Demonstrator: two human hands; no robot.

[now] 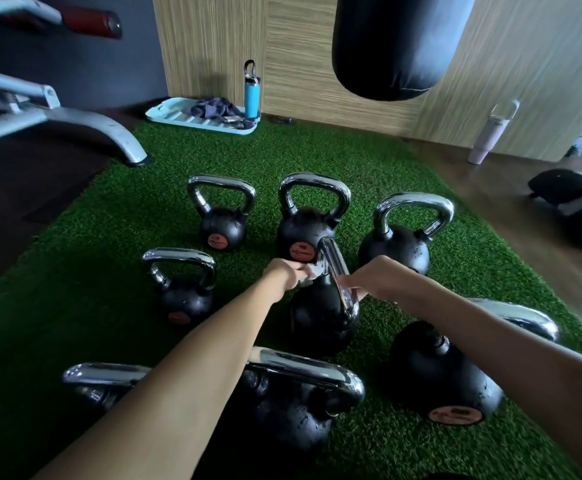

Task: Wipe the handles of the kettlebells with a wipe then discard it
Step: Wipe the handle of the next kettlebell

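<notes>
Several black kettlebells with chrome handles stand on green turf point(116, 306). The middle kettlebell point(320, 323) has its handle point(334, 268) turned edge-on to me. My left hand point(287, 273) pinches a small white wipe point(312, 271) against the left side of that handle. On the handle's right side, lower down, my right hand point(369, 280) grips the chrome. Other kettlebells ring it: three at the back point(305, 230), one at the left point(183, 299), two near me point(282, 410) and one at the right point(445, 379).
A black punching bag point(397, 46) hangs above the back right. A pale blue tray point(168, 114) with dark cloth and a blue bottle point(251, 95) sits by the wood wall. A bench frame point(85, 123) stands at left; a pink tumbler point(487, 140) and dark gloves point(573, 199) lie at right.
</notes>
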